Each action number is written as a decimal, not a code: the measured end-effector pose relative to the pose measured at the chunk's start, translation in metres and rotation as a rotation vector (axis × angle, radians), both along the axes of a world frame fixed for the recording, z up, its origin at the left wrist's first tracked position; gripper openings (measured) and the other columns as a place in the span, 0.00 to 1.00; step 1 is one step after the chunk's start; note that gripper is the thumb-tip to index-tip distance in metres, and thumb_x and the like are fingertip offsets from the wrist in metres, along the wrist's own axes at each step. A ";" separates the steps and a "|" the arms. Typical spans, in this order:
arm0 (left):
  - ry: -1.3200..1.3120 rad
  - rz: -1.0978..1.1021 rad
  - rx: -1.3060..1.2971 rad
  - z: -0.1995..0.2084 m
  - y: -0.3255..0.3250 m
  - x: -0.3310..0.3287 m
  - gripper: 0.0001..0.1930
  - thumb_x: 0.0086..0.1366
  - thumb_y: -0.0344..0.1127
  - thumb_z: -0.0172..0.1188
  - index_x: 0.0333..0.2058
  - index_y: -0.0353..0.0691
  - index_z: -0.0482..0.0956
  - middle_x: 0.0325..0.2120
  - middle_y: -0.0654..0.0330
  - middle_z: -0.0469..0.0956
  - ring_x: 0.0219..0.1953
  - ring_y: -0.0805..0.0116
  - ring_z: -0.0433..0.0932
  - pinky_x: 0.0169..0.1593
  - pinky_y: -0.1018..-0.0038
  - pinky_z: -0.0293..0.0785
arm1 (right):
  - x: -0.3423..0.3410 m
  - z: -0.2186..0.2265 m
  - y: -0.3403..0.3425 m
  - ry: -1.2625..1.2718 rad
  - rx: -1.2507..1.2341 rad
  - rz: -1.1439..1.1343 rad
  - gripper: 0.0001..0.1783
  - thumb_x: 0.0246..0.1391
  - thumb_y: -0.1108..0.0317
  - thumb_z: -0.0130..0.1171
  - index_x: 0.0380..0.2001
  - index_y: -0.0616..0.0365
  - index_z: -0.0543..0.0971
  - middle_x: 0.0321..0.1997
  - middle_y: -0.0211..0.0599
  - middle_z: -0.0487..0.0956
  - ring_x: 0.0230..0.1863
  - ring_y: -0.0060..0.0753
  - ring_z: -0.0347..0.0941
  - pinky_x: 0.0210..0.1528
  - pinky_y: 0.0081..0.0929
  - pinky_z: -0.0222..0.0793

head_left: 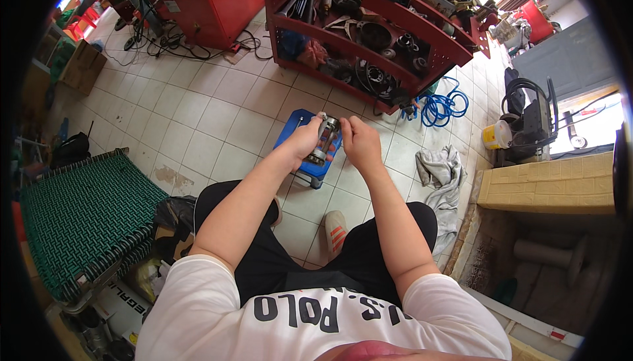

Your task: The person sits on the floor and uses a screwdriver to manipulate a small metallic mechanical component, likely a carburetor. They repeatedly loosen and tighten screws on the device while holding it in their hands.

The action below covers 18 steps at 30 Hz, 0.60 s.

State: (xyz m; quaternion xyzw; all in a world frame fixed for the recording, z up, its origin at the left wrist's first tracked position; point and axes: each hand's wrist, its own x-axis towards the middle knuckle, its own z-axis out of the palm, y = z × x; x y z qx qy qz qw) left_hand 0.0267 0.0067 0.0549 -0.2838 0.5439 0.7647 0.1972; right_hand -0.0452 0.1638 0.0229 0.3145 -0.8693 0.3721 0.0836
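A metal cylindrical part (320,148), with bright end rings and a narrower middle, is held upright-tilted over a low blue stool (287,130). My left hand (303,139) is closed around its left side, the thumb near its upper end and fingertips showing behind. My right hand (361,142) is beside the part's upper right edge, thumb and fingers curled together in a pinch. Whatever lies between those fingers is too small or hidden to make out. Most of the stool's top is covered by the part and my hands.
A red tool cart (369,46) loaded with metal parts stands ahead, a red machine (210,11) to its left. Right of me are a coiled blue hose (443,104), a grey cloth (443,170) and a yellow ledge (547,186). A green woven chair (86,209) is at left.
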 end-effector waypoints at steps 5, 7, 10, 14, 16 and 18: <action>0.256 0.059 -0.257 -0.023 0.008 0.000 0.32 0.77 0.60 0.35 0.43 0.37 0.78 0.30 0.56 0.81 0.25 0.68 0.80 0.32 0.72 0.76 | -0.003 0.002 0.000 -0.827 -0.429 -0.093 0.28 0.69 0.51 0.52 0.17 0.57 0.71 0.14 0.34 0.69 0.18 0.28 0.70 0.21 0.29 0.64; 0.305 0.087 -0.397 -0.022 0.009 0.002 0.31 0.77 0.59 0.36 0.43 0.35 0.78 0.29 0.57 0.81 0.25 0.68 0.80 0.32 0.73 0.76 | -0.001 0.009 0.000 -1.076 -0.525 -0.099 0.29 0.70 0.50 0.50 0.16 0.56 0.70 0.14 0.30 0.68 0.17 0.23 0.68 0.20 0.24 0.63; 0.379 0.096 -0.516 -0.020 0.013 0.003 0.31 0.77 0.58 0.37 0.43 0.34 0.78 0.29 0.57 0.81 0.26 0.68 0.80 0.32 0.73 0.76 | 0.003 0.009 0.000 -1.102 -0.592 -0.101 0.28 0.71 0.50 0.48 0.18 0.55 0.70 0.16 0.27 0.69 0.15 0.22 0.66 0.18 0.22 0.61; 0.373 0.114 -0.462 -0.022 0.015 0.002 0.31 0.77 0.59 0.37 0.44 0.34 0.77 0.29 0.57 0.81 0.26 0.68 0.80 0.33 0.72 0.77 | 0.004 0.005 -0.003 -0.994 -0.582 -0.098 0.26 0.71 0.52 0.49 0.21 0.57 0.72 0.17 0.27 0.71 0.17 0.23 0.66 0.20 0.24 0.62; 0.341 0.137 -0.350 -0.024 0.016 0.002 0.32 0.77 0.60 0.36 0.44 0.35 0.78 0.29 0.57 0.80 0.26 0.69 0.80 0.33 0.72 0.76 | 0.003 -0.001 -0.004 -0.844 -0.499 -0.111 0.24 0.71 0.53 0.49 0.24 0.59 0.72 0.18 0.30 0.71 0.18 0.25 0.67 0.22 0.27 0.62; 0.318 0.141 -0.261 -0.024 0.016 0.000 0.33 0.77 0.61 0.35 0.44 0.35 0.78 0.29 0.57 0.80 0.26 0.68 0.80 0.34 0.73 0.76 | 0.001 -0.008 -0.005 -0.638 -0.398 -0.125 0.22 0.71 0.56 0.51 0.26 0.61 0.73 0.18 0.34 0.72 0.20 0.27 0.68 0.25 0.30 0.62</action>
